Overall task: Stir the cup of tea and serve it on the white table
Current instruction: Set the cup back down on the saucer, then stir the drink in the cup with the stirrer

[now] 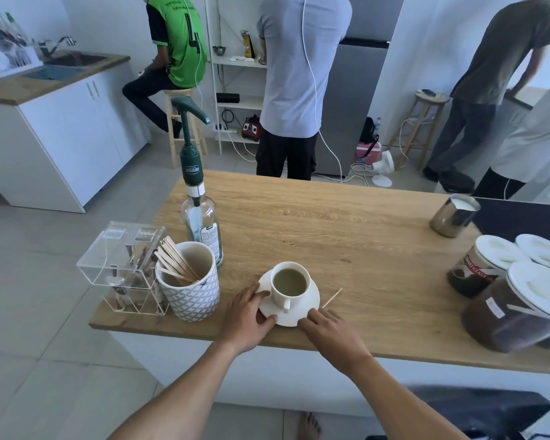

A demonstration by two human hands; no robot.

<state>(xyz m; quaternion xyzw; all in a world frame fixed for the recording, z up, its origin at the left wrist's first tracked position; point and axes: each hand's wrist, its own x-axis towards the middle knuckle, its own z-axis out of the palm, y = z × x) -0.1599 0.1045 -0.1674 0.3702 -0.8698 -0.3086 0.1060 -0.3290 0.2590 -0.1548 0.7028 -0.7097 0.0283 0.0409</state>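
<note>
A white cup (pixel 289 285) of pale milky tea stands on a white saucer (pixel 311 296) near the front edge of a wooden counter (pixel 346 236). My left hand (pixel 248 312) grips the saucer's left rim, thumb on top. My right hand (pixel 327 328) rests with its fingertips at the saucer's front right rim. A wooden stirring stick (pixel 332 297) lies flat on the counter just right of the saucer.
Left of the saucer stand a patterned mug of wooden stirrers (pixel 188 284), a clear acrylic box (pixel 124 268) and a pump bottle (pixel 200 217). A steel milk jug (pixel 454 215) and lidded jars (pixel 515 296) sit at the right. Three people stand or sit behind the counter.
</note>
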